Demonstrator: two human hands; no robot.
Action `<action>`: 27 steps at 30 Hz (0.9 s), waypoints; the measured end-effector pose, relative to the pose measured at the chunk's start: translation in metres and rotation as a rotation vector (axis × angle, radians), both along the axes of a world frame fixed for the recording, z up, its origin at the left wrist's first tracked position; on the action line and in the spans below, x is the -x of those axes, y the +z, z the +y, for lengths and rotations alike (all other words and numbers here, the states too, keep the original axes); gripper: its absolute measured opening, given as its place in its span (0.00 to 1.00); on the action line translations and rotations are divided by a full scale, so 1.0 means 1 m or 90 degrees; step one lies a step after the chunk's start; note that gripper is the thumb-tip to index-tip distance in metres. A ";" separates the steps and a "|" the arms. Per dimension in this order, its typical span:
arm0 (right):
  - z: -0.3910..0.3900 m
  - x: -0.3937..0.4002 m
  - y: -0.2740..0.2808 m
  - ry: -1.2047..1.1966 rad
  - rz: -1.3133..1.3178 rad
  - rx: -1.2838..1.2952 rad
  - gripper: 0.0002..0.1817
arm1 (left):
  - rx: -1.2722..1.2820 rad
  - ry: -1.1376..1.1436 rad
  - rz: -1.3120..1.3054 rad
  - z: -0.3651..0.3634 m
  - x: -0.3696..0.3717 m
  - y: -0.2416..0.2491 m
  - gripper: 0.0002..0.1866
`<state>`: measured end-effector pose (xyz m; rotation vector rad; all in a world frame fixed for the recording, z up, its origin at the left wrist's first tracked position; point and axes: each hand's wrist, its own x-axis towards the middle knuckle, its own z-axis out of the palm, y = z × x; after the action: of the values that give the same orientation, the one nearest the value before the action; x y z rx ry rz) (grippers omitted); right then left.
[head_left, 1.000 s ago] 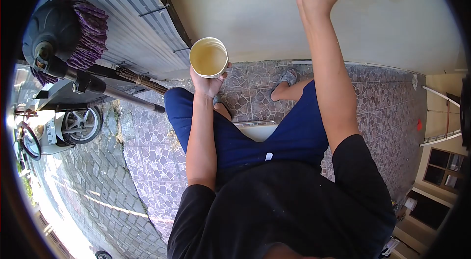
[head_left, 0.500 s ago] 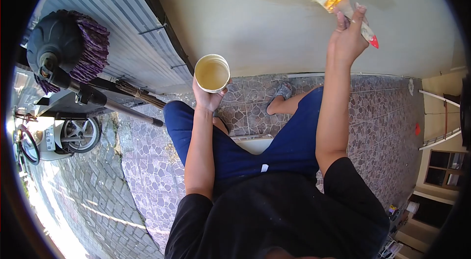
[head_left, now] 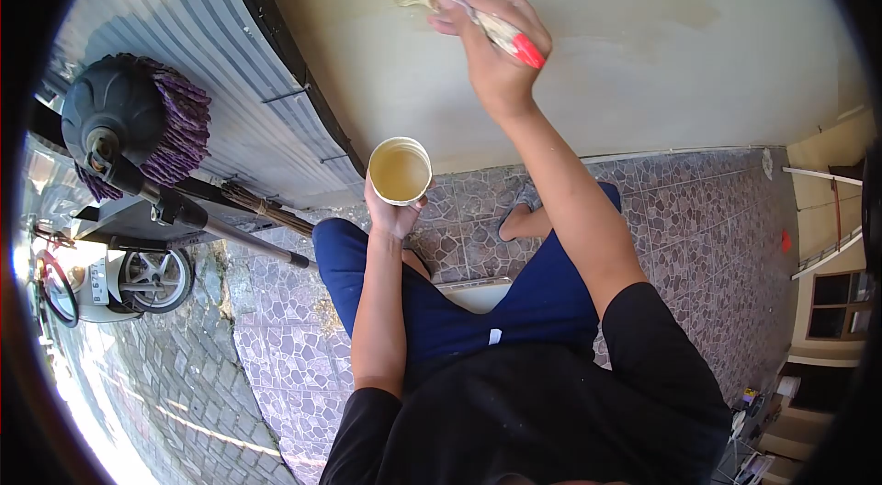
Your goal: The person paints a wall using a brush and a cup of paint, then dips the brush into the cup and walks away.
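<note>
My left hand [head_left: 393, 217] is wrapped round a white cup [head_left: 401, 171] with a pale yellowish liquid inside, held above my left knee. Up at the wall [head_left: 625, 62], my right hand [head_left: 503, 44] grips a paintbrush [head_left: 496, 28] by its pale handle, which ends in a red tip. The brush's cream bristles point left and overlap the wall's upper left part. Darker, damp-looking patches show on the wall's beige surface.
A purple mop [head_left: 175, 122] with a long pole leans at the left beside a corrugated metal sheet [head_left: 197, 26]. Below it lies a bundle of sticks [head_left: 266, 208]. A parked motorbike [head_left: 138, 278] stands further left. Patterned tiles [head_left: 680, 237] cover the floor.
My right hand has swung left along the wall with the paintbrush, from the upper right to the upper left. My left hand and the cup sit slightly lower in view.
</note>
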<state>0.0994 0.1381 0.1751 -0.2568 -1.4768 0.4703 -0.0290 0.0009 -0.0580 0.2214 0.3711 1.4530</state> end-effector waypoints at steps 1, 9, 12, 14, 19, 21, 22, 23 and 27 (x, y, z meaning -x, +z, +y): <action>-0.001 -0.016 -0.002 -0.057 -0.019 -0.008 0.09 | 0.014 0.000 0.007 -0.001 0.000 -0.001 0.31; 0.017 -0.150 -0.006 -0.300 0.046 0.135 0.10 | 0.034 -0.019 -0.008 -0.003 -0.004 -0.007 0.30; 0.019 -0.185 -0.003 -0.350 0.111 0.196 0.11 | 0.039 -0.020 0.003 0.000 -0.006 -0.010 0.30; 0.012 -0.198 -0.004 -0.365 0.142 0.192 0.13 | 0.041 -0.014 0.007 0.000 -0.008 -0.009 0.30; -0.003 -0.175 0.003 -0.447 0.182 0.153 0.17 | 0.061 -0.006 0.015 0.002 -0.009 -0.005 0.28; -0.003 -0.145 0.003 -0.458 0.161 0.134 0.14 | 0.056 -0.001 0.015 0.002 -0.009 -0.002 0.28; -0.004 -0.126 0.002 -0.490 0.102 0.101 0.11 | 0.054 -0.002 0.017 0.001 -0.008 0.000 0.27; -0.004 -0.106 0.001 -0.521 0.043 0.066 0.08 | 0.049 0.005 0.017 0.001 -0.007 0.002 0.27; -0.013 -0.029 -0.010 -0.573 -0.059 -0.053 0.05 | 0.055 0.026 -0.005 0.001 -0.003 0.000 0.27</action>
<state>0.1287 0.1255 0.1648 -0.8324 -1.3076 -0.3325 -0.0262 0.0015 -0.0575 0.1392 0.4327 1.4743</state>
